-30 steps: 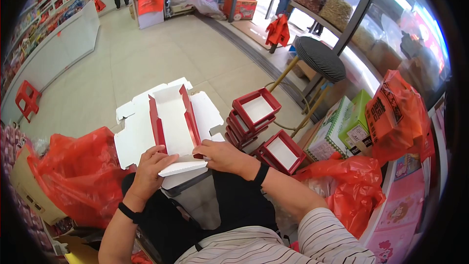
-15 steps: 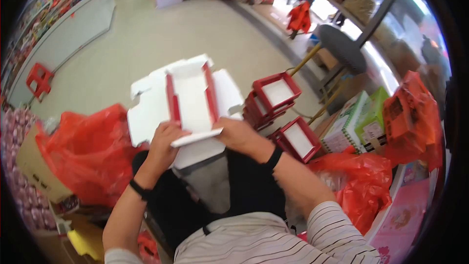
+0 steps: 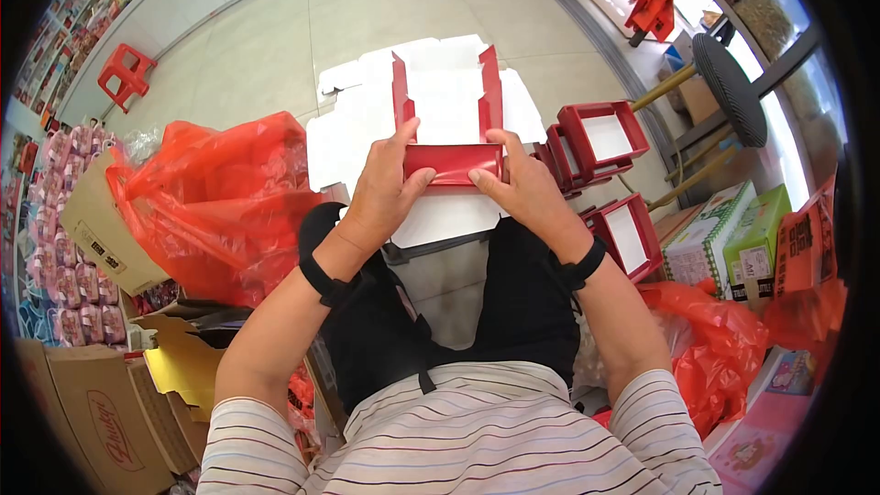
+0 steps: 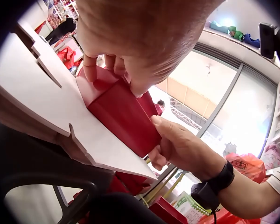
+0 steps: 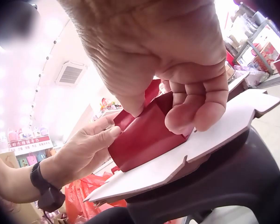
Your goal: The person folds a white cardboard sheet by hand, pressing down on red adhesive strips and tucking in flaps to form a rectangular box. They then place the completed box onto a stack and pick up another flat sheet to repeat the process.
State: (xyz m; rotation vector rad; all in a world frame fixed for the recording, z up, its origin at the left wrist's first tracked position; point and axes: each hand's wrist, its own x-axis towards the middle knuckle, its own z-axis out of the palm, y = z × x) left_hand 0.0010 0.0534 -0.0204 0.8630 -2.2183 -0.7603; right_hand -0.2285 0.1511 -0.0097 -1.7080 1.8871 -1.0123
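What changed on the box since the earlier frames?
The near end panel has folded up and forward: red face showing, not white. Nothing let go: left hand and right hand still hold it. Same: upright side walls, red trays at right.

From above my striped shirt [image 3: 449,431], the head camera looks forward and down, far enough back to take in my left hand [image 3: 383,183], my right hand [image 3: 532,188] and the floor [image 3: 367,0] ahead. The left wrist camera is very close — my left hand crowds its top — and faces, tilted, across the red panel [image 3: 454,165] to the glass door [image 4: 242,102] on the right. The right wrist camera, equally close and tilted, faces left past that panel, catching the ceiling vent [image 5: 70,74]. All three share the red panel and white card [image 3: 445,218]; head and right wrist also share the red bag [image 3: 229,211] on the left.
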